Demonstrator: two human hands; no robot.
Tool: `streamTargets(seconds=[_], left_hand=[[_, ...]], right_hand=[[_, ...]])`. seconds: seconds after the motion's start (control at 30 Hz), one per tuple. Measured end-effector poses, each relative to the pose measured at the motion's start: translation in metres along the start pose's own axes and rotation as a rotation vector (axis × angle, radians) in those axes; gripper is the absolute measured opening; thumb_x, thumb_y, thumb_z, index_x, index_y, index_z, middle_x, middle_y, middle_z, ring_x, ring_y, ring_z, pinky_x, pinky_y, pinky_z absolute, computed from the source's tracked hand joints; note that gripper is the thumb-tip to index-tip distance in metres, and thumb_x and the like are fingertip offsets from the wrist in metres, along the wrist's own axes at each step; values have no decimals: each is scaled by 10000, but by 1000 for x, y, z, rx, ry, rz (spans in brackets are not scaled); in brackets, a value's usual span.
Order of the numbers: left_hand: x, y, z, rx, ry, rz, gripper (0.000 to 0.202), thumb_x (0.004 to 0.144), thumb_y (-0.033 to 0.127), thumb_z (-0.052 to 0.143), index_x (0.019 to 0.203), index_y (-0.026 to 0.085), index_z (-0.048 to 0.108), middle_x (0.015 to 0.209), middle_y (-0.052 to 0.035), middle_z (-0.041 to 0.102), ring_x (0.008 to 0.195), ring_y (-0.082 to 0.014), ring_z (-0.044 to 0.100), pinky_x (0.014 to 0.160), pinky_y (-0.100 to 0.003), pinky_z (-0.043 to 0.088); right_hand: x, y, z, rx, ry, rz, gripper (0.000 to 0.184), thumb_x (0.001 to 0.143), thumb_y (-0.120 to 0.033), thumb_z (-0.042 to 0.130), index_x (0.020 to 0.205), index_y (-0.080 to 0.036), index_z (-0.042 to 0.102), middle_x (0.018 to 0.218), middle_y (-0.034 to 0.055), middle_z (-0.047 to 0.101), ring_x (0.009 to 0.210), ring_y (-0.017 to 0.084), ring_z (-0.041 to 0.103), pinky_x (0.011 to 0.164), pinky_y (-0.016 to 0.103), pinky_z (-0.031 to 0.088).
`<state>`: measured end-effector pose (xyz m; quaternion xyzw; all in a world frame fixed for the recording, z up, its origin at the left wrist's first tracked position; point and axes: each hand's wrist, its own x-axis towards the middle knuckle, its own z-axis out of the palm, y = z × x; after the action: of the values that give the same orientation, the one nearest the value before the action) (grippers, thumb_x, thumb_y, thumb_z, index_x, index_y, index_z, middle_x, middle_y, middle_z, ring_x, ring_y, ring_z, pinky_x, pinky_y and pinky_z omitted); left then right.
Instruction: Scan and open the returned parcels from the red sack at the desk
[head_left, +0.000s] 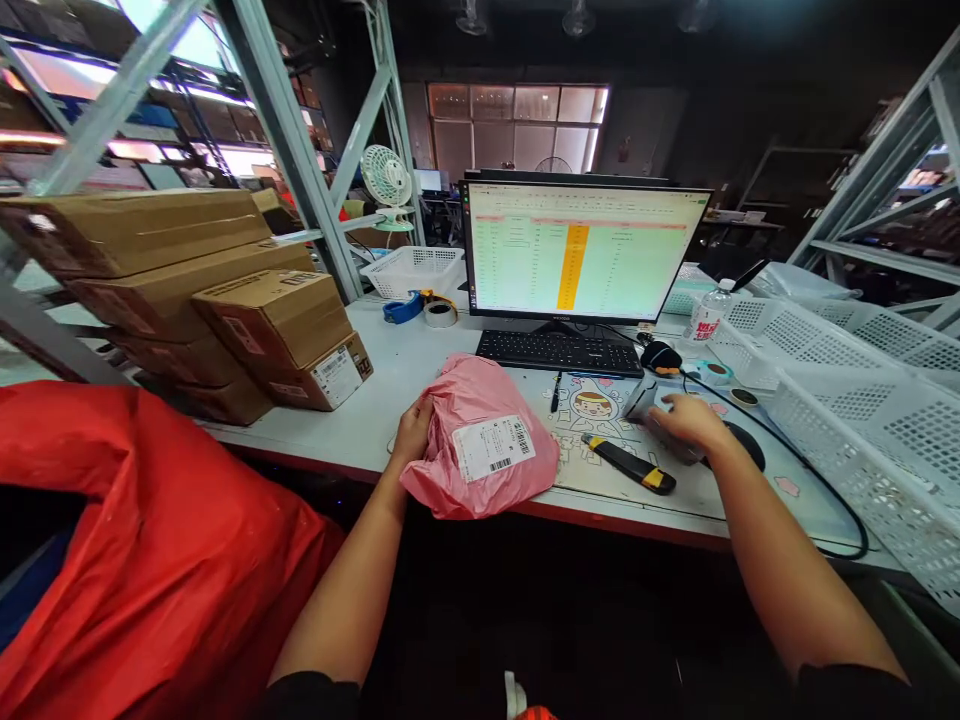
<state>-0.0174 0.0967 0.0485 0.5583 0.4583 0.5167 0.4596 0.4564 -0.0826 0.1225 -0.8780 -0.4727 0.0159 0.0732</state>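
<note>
My left hand [413, 432] is closed on the left edge of a pink plastic mailer bag [439, 490], which bears a white label [493, 447] with printed barcodes. The bag rests over the front edge of the desk, tilted toward me. On the right, my right hand [688, 420] is wrapped over a grey barcode scanner [640, 398] lying low on the desk mat; its handle is mostly hidden under the fingers. Between the two hands lies a black and yellow box cutter [628, 463], with a black pen [556, 392] just beyond it.
A monitor [585, 250] and black keyboard [559, 350] stand behind the bag. Cardboard boxes [274, 315] are stacked left, above a red sack [165, 540]. White plastic baskets [862, 400] line the right side, near a looping black cable [825, 480] and a bottle [709, 312].
</note>
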Motion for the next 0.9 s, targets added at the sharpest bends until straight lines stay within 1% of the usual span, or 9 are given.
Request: streamTargets(seconds=[0.07, 0.13, 0.23, 0.3, 0.33, 0.43, 0.6, 0.8, 0.9], left_hand=[[-1, 1, 0, 73, -4, -38, 943, 554, 1110, 559, 702, 184, 657, 703, -63, 646, 701, -213, 545, 678, -337, 428], [-2, 4, 0, 134, -12, -64, 932, 541, 1147, 493, 565, 217, 562, 578, -35, 537, 619, -184, 447, 609, -336, 351], [-5, 9, -1, 184, -9, -72, 930, 533, 1168, 436, 510, 241, 501, 529, -24, 479, 589, -172, 396, 574, -336, 296], [-7, 13, -1, 196, -2, -67, 931, 533, 1167, 435, 518, 239, 506, 537, -29, 494, 595, -176, 405, 572, -333, 297], [-8, 14, -1, 196, 0, -63, 930, 530, 1168, 437, 521, 240, 504, 542, -29, 499, 602, -178, 412, 576, -331, 305], [-9, 16, -1, 182, 0, -57, 933, 508, 1177, 421, 532, 247, 491, 553, -28, 503, 618, -186, 430, 593, -333, 336], [-9, 16, 0, 150, 4, -65, 921, 499, 1174, 440, 558, 255, 477, 573, -23, 519, 657, -205, 470, 624, -335, 370], [-10, 21, -2, 87, -11, -65, 851, 523, 1099, 570, 586, 253, 512, 544, -10, 496, 705, -241, 528, 672, -351, 402], [-13, 22, -1, 20, -41, -63, 757, 546, 982, 694, 614, 247, 524, 534, 7, 489, 691, -241, 548, 661, -343, 407]], right_hand=[[24, -13, -13, -5, 41, -25, 451, 1019, -390, 556, 1359, -140, 714, 1328, 202, 763, 1237, 342, 711, 971, 381, 533], [52, -35, -20, -4, 52, -79, 407, 1052, -315, 486, 1368, -160, 691, 1394, 168, 738, 1282, 294, 677, 1005, 342, 502], [89, -73, -14, -12, -17, -155, 271, 1045, -257, 540, 1224, -179, 728, 1319, 132, 762, 1245, 255, 668, 1023, 324, 478], [104, -93, -5, -32, -73, -175, 199, 1039, -293, 618, 1150, -175, 735, 1244, 116, 766, 1193, 249, 675, 1043, 376, 493], [109, -99, 0, -43, -98, -177, 202, 1038, -331, 654, 1133, -172, 734, 1217, 108, 761, 1167, 248, 680, 1051, 411, 506], [116, -106, 11, -75, -140, -176, 288, 1035, -440, 703, 1129, -169, 733, 1197, 92, 744, 1136, 247, 688, 1067, 482, 529], [121, -106, 15, -87, -138, -183, 325, 1058, -460, 666, 1187, -168, 724, 1210, 99, 739, 1173, 258, 681, 1097, 499, 512], [118, -127, 11, -71, -150, -200, 309, 1051, -445, 679, 1183, -169, 726, 1207, 86, 740, 1147, 249, 691, 1073, 495, 532], [100, -135, 2, -55, -117, -228, 258, 1046, -342, 659, 1203, -148, 724, 1259, 126, 746, 1191, 266, 687, 1059, 451, 523]])
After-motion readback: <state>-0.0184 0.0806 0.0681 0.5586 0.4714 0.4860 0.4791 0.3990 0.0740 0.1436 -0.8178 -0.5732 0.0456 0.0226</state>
